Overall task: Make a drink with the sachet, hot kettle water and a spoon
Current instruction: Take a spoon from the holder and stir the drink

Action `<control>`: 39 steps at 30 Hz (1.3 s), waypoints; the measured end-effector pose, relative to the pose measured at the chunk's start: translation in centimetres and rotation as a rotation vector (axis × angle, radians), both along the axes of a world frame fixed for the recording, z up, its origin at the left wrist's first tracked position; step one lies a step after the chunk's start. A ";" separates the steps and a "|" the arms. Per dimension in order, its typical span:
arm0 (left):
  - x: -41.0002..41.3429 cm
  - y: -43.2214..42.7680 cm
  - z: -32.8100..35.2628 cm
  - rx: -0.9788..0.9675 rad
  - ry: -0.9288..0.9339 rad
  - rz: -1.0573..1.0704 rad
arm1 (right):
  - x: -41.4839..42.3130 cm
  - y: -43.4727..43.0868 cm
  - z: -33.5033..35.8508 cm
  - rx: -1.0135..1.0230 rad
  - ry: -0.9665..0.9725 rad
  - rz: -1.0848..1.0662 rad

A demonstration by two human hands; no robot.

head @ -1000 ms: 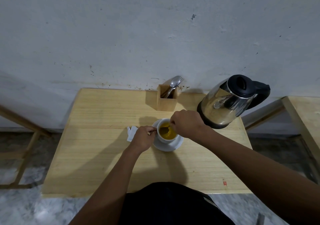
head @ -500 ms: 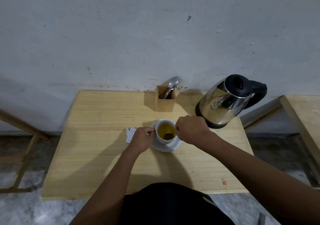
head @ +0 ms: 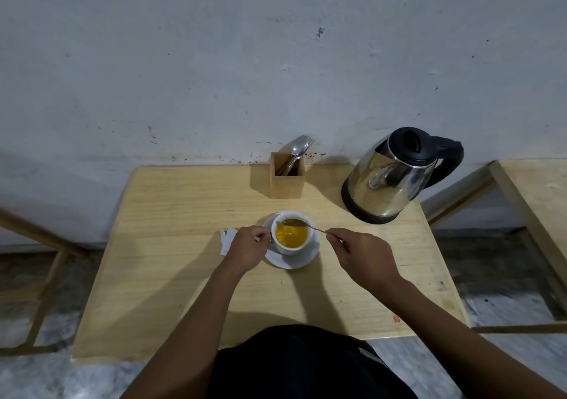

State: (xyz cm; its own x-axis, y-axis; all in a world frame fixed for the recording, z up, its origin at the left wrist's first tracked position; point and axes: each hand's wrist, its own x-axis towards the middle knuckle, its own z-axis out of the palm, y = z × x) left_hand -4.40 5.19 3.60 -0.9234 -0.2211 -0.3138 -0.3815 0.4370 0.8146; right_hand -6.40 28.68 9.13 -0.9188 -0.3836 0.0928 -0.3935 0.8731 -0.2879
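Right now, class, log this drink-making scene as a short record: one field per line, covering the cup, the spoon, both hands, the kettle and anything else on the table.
cup: white cup on a saucer, holding yellow liquid
spoon: spoon lifted, bowl over the cup's far rim
right hand: right hand pinches the spoon's handle
left hand: left hand at the cup's left side, grip on it
kettle: steel kettle, lid shut, far right of the table
holder: wooden holder with cutlery, by the wall
sachet: torn sachet left of the left hand

One camera only, worn on my head, looking forward and down from close above my left hand [head: 247,247] and right hand [head: 360,253], the wall [head: 214,61] beyond them.
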 end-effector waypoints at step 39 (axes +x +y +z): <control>0.0 0.1 0.3 -0.015 -0.006 -0.010 | 2.6 0.2 -2.5 -0.229 0.037 -0.231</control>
State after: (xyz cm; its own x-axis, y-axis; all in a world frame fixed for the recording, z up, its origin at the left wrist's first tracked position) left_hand -4.45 5.28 3.90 -0.9236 -0.2164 -0.3163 -0.3820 0.4529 0.8056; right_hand -3.77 28.84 6.61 -0.9735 -0.1308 0.1876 -0.2066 0.8548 -0.4761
